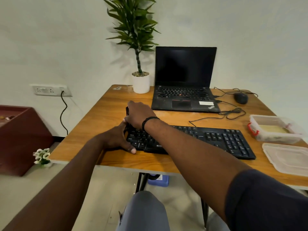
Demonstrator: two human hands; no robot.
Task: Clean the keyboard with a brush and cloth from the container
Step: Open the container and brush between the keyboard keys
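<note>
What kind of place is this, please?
Probably a small office or home desk area. A wooden table against a plain wall holds an open laptop, a wired keyboard and mouse, and a potted plant.

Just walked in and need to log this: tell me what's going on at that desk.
A person is cleaning the black keyboard on the wooden table. The right hand grips a dark brush over the keyboard's left end, while the left hand steadies that end. The open container, with a cloth inside, and its lid sit at the right.
</note>
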